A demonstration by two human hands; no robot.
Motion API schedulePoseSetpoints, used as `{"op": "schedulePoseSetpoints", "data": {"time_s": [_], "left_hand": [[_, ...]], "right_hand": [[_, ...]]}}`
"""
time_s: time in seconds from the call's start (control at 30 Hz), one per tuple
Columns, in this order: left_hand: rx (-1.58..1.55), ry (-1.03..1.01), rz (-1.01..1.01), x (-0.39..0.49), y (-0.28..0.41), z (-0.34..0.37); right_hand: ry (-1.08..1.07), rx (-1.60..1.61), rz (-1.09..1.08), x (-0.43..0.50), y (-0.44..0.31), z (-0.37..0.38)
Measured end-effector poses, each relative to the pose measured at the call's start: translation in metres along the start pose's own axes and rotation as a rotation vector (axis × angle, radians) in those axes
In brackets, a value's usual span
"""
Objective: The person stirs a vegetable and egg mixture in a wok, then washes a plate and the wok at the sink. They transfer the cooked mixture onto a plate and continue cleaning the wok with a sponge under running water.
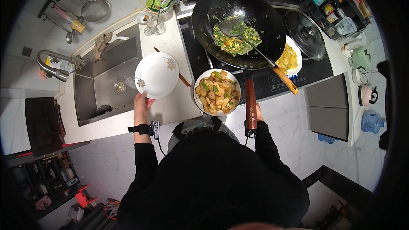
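My left hand (142,101) grips the near rim of a white plate (156,75) with flower decoration, above the counter beside the sink. My right hand (259,114) is mostly hidden behind the wok's reddish-brown handle (251,102), near the stove's front edge; its grip cannot be made out. The black wok (204,35) on the stove holds chopped greens with egg (238,43). A metal spatula (255,47) with a wooden handle leans in it over the rim. Between my hands, a bowl of sliced potatoes with green peppers (218,92) sits at the counter's edge.
A steel sink (108,76) with a faucet (56,65) lies left. Chopsticks (184,80) lie partly under the plate, and a glass mug (155,27) stands behind. Right of the wok are a dish of yellow food (289,57), a glass lid (303,35) and a seasoning rack (335,9).
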State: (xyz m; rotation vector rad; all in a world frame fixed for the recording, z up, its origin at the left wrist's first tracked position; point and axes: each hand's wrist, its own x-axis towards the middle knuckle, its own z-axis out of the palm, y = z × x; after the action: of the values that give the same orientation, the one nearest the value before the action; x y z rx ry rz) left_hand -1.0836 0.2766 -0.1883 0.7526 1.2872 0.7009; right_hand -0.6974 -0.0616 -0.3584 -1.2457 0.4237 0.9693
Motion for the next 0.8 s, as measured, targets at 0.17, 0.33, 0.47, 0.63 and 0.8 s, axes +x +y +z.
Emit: {"op": "schedulePoseSetpoints", "data": {"time_s": [0.17,0.33,0.47,0.63,0.8], "left_hand": [[0.037,0.029,0.011,0.006,0.001,0.004],[0.069,0.034,0.022,0.011,0.0,0.006],[0.224,0.109,0.056,0.016,0.003,0.008],[0.077,0.144,0.103,0.015,0.008,0.007],[-0.061,0.131,0.169,-0.005,0.029,0.001]], "right_hand": [[-0.27,-0.405,-0.395,-0.004,0.006,-0.003],[-0.029,-0.073,-0.06,-0.019,-0.004,0.01],[-0.174,-0.186,-0.046,-0.021,-0.015,0.014],[-0.085,-0.128,0.32,-0.014,-0.03,0.013],[-0.172,-0.28,0.22,-0.013,-0.033,0.013]]}}
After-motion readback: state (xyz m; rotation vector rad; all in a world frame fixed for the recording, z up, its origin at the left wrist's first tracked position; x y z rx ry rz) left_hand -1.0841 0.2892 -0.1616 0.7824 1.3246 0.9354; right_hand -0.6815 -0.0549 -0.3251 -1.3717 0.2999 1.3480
